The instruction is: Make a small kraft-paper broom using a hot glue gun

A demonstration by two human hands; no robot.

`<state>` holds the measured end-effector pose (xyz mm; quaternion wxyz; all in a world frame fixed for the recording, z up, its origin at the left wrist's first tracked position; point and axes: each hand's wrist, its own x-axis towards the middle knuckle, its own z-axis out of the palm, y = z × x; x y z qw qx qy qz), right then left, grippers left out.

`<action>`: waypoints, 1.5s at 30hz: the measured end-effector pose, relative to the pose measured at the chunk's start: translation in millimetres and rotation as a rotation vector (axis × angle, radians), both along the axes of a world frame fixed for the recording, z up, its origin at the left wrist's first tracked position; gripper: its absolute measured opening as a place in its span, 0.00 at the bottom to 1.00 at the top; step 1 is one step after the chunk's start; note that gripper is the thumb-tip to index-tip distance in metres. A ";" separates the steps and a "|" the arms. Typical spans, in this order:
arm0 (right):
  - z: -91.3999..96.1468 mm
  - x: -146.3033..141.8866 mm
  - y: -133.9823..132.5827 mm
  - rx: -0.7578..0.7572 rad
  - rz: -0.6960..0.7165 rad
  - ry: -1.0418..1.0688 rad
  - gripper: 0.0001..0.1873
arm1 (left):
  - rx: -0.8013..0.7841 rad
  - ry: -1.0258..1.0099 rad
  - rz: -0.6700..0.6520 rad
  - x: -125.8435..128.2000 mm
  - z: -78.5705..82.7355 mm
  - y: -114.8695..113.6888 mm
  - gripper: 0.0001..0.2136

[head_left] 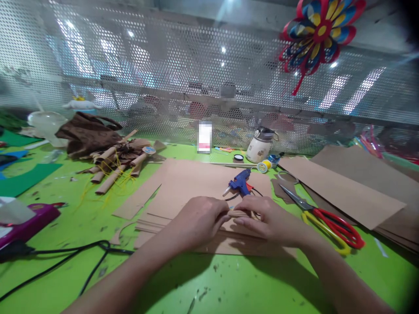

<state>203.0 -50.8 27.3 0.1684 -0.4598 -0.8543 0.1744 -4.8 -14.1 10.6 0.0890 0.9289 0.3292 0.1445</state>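
Observation:
Between my fingertips is a small folded strip of brown paper (240, 213), pinched from both sides. My left hand (204, 218) grips its left end, and my right hand (262, 218) closes on its right end with thumb and fingers. Under my hands lies a stack of brown paper sheets (196, 183). Just beyond them a blue hot glue gun (240, 182) rests on the sheets, its nozzle pointing left. Scissors with red and yellow handles (327, 222) lie to the right of my right hand.
Rolled brown paper pieces with yellow thread (113, 168) lie left, by a brown cloth bag (87, 135). A black cable (65, 251) crosses the near left. At the back stand a phone (204, 137), a white bottle (258, 146) and a yellow thread spool (264, 165). More brown sheets (343, 187) lie right.

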 end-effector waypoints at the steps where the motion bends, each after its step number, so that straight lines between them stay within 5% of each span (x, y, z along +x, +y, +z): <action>1: -0.3 -0.1 0.6 0.004 0.002 -0.001 0.12 | 0.000 0.000 0.001 0.0 0.3 -0.1 0.11; 7: -2.3 -2.2 3.3 0.036 0.020 0.017 0.19 | -0.063 -0.020 0.017 0.7 -0.2 -1.2 0.12; 32: -0.4 2.5 1.4 0.012 0.030 -0.088 0.15 | -0.184 -0.050 0.006 -2.7 4.1 1.5 0.17; 45: -1.8 -4.4 0.7 0.026 0.013 -0.059 0.17 | -0.069 -0.035 0.004 1.0 3.5 -4.7 0.16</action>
